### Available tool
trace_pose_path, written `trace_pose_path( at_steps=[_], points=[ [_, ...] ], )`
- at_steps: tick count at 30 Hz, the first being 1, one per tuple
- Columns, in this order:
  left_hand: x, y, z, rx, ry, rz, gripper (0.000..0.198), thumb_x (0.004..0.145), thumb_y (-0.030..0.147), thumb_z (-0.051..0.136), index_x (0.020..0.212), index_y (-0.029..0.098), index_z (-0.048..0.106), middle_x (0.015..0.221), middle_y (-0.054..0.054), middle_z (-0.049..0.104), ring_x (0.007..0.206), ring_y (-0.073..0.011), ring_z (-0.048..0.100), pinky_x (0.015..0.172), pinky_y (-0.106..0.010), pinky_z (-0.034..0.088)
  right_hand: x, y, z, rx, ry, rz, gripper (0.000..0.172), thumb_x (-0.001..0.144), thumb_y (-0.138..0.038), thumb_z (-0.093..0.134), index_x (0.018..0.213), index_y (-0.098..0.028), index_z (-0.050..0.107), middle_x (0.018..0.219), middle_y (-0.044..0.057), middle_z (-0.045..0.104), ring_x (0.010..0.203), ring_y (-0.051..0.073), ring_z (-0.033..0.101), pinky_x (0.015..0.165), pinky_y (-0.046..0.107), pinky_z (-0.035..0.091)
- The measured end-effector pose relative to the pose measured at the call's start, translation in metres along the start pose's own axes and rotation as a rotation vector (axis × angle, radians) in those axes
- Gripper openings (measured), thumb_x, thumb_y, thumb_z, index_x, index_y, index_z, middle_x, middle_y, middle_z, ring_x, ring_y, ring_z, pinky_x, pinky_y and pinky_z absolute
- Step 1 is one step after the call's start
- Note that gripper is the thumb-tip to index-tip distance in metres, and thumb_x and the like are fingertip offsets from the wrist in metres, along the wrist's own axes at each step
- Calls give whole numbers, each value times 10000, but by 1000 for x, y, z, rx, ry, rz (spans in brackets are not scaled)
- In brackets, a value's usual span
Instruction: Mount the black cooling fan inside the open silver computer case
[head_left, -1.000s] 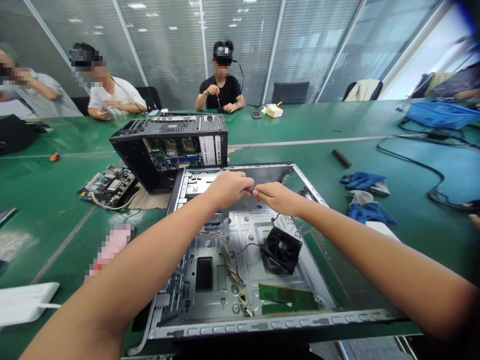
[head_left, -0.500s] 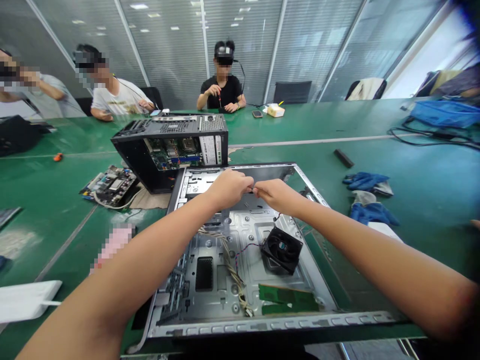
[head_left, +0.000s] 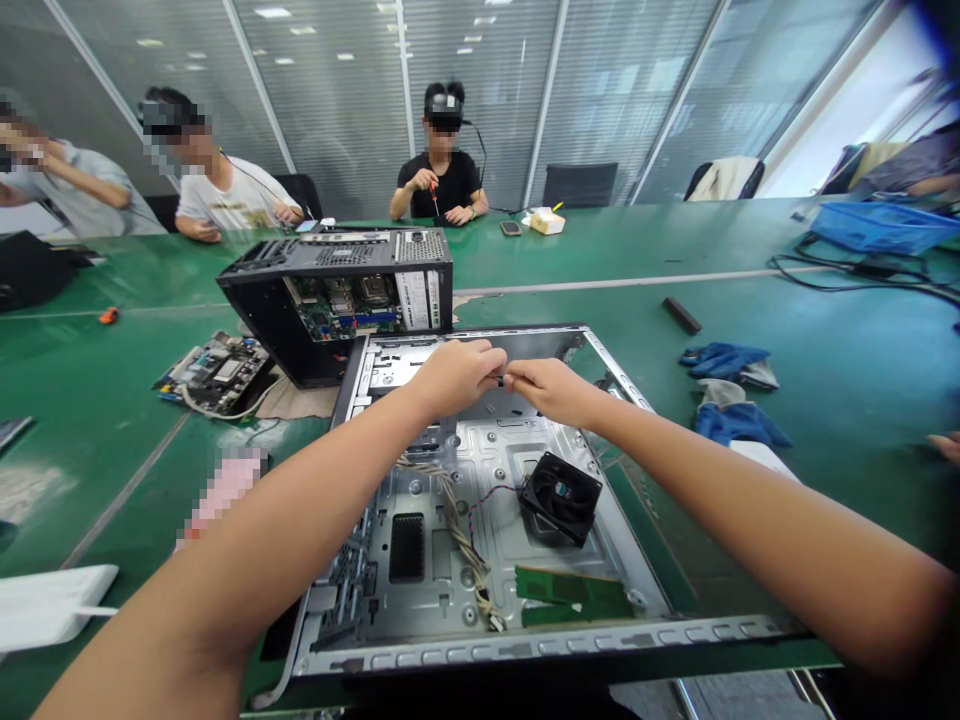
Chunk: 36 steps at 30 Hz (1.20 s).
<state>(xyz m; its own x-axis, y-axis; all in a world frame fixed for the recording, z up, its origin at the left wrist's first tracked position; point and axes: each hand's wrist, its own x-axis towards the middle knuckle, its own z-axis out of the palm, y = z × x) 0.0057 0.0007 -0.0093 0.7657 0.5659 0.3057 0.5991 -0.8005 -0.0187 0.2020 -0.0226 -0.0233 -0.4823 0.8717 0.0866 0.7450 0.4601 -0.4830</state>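
Note:
Over the far half of an open computer case (head_left: 491,447) lying on its side, my left hand (head_left: 461,374) and my right hand (head_left: 546,384) meet almost fingertip to fingertip. Both are closed in a pinch. Something small and dark shows between them, too hidden to name. Below, on the bare metal floor of the case, a black cooling fan (head_left: 564,492) rests tilted at the right. Green memory sticks (head_left: 577,594) lie close to the near rim. A twisted bundle of beige cables (head_left: 455,512) runs down the middle.
Behind stands a second computer case (head_left: 262,315), with a loose motherboard (head_left: 214,370) left of it. Blue-grey gloves (head_left: 739,415) and a dark bar (head_left: 681,315) lie to the right, a blue basket (head_left: 881,228) farther back. Across the green table (head_left: 570,250) sit several people, one holding a screwdriver (head_left: 433,197).
My hands stay together over the case, with only slight finger movement. The whole view has shifted a little, so things sit slightly farther left.

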Motion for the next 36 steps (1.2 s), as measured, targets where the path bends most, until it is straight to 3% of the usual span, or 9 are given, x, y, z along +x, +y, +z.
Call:
trace_pose_path(
  at_steps=[6,12,19,27,36],
  points=[
    [1,0,1,-5,-9,-16,172,904,264,510,845,201,658,780,-28,656,682,-147,579,642,-282,383,0,1,-1,2,2,4,253,902,-314,380,813,-190,582,731,39,604,691,175,524,668,289,359],
    [3,1,1,63,-36,-14,216,922,295,492,866,197,677,789,-36,685,696,-155,606,640,-290,379,0,-4,-3,-41,38,46,228,873,-293,438,744,-193,598,644,32,587,615,161,486,616,286,324],
    [3,3,0,136,-60,59,213,922,202,451,872,167,655,820,-56,688,763,-173,612,686,-303,380,-1,-6,-2,-42,94,16,236,859,-281,433,696,-188,576,624,14,564,603,145,460,599,280,282],
    [3,-1,2,65,-35,58,170,933,233,474,923,181,636,852,-48,664,771,-168,600,688,-298,388,0,-2,-1,-25,12,16,278,899,-296,381,779,-183,605,667,29,586,624,158,491,632,283,334],
    [4,-2,1,4,-34,51,114,900,233,520,872,185,620,835,-40,661,758,-160,596,681,-284,398,3,3,0,-25,-19,1,302,908,-293,375,740,-192,605,708,40,635,673,168,545,669,283,369]
  ],
)
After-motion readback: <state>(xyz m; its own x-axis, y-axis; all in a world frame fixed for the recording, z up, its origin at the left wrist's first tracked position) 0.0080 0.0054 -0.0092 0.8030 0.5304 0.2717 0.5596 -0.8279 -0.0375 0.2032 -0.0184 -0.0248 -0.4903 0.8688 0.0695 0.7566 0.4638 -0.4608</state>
